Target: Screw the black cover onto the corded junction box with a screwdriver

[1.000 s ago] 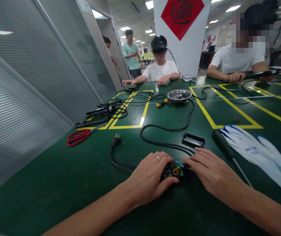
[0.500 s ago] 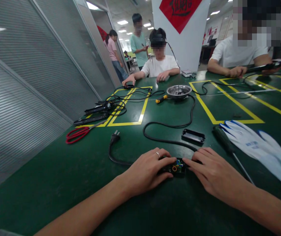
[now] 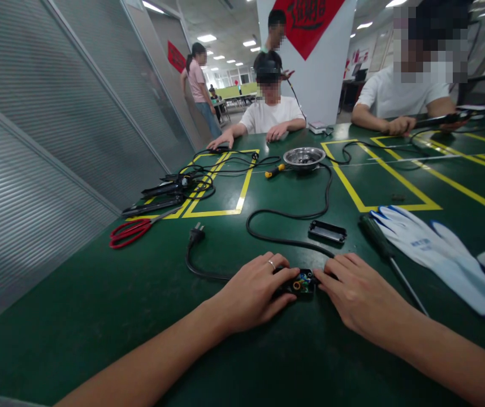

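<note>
My left hand (image 3: 254, 291) pinches the open black case (image 3: 303, 282) on the desk (image 3: 225, 367), which should steady it, while my right hand (image 3: 359, 289) bunches at the case's right end, though whether it pinches the cable (image 3: 289, 242) I cannot tell.

Bkgd ceiling lights (image 3: 207, 38) bright; fgnd tabletop (image 3: 111, 322) dim; edges stretched.

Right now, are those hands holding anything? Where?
The left hand holds the open black case by its left end; whether the right hand grips anything is unclear.
</note>
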Motion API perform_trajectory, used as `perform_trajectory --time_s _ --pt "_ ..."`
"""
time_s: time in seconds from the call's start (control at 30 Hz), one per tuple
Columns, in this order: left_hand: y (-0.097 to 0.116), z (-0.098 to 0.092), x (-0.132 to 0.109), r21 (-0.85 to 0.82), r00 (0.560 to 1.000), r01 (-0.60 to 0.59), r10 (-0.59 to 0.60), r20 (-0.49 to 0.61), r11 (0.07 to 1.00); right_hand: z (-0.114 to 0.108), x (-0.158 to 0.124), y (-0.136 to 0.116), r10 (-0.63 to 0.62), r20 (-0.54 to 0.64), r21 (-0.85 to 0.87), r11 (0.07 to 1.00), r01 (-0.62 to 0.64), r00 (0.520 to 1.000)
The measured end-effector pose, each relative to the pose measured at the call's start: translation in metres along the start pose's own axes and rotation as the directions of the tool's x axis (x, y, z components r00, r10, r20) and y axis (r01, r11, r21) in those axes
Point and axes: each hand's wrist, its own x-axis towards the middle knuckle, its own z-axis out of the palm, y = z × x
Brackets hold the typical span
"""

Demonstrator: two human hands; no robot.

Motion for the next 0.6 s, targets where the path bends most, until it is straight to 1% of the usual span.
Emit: perform_trajectory --time_s 0.1,0.17,0.23,0.3,0.4,0.5,0.6 --pt "-0.001 -0.001 0.000 0.008 1.000 -0.011 0.011 0.005 1.000 -0.006 0.002 0.009 0.010 -0.035 0.094 0.996 -0.007 0.999" --pt "-0.001 -0.002 0.001 0.000 1.000 -0.013 0.013 0.007 1.000 -0.008 0.003 0.023 0.079 -0.098 0.135 0.989 -0.065 0.992" --pt "0.000 -0.003 0.001 -0.006 1.000 -0.006 0.006 0.008 1.000 -0.005 0.004 0.039 0.178 -0.142 0.115 0.980 -0.163 0.974" --pt "0.000 -0.004 0.001 -0.013 1.000 0.003 -0.003 0.011 1.000 0.001 0.004 0.054 0.250 -0.127 0.062 0.968 -0.244 0.960" --pt "0.001 -0.006 0.001 -0.023 1.000 0.010 -0.010 0.014 1.000 0.013 0.003 0.068 0.271 -0.053 0.015 0.963 -0.271 0.961" --pt "0.001 -0.007 0.000 -0.023 1.000 0.015 -0.015 0.023 1.000 0.019 0.001 0.071 0.273 -0.019 0.013 0.962 -0.273 0.962" --pt "-0.001 -0.008 0.000 -0.019 1.000 0.014 -0.014 0.026 1.000 0.017 0.001 0.069 0.300 -0.014 0.017 0.954 -0.300 0.954"
